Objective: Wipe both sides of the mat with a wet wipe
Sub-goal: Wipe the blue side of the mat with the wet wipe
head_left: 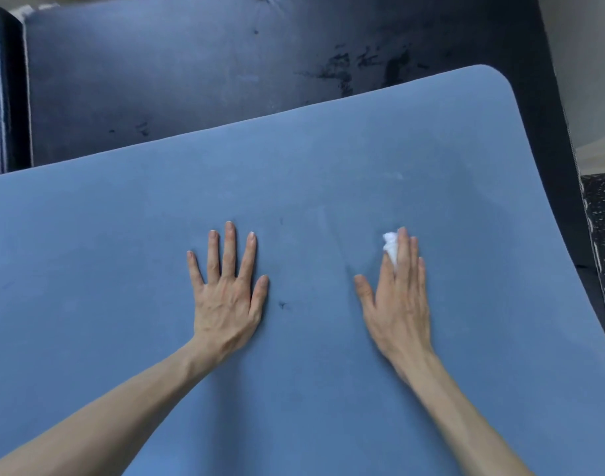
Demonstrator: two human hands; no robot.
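**Both palms flat on the blue mat, wipe under the right fingers**

Head view: the blue mat (pixel 294 201) fills most of the frame, lying over a dark padded surface (pixel 191 80). The left hand (pixel 227 297) rests on it, fingers straight and spread, holding nothing. The right hand (pixel 398 304) presses a bunched white wet wipe (pixel 390 247) against the mat with straight fingers; the wipe pokes out beside the fingertips.

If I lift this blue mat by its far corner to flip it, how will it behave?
The blue mat would probably flop and bend: its right edge already curves over the seat. It looks thin, so likely light. Its matte surface may grip rather than slide under the left hand.
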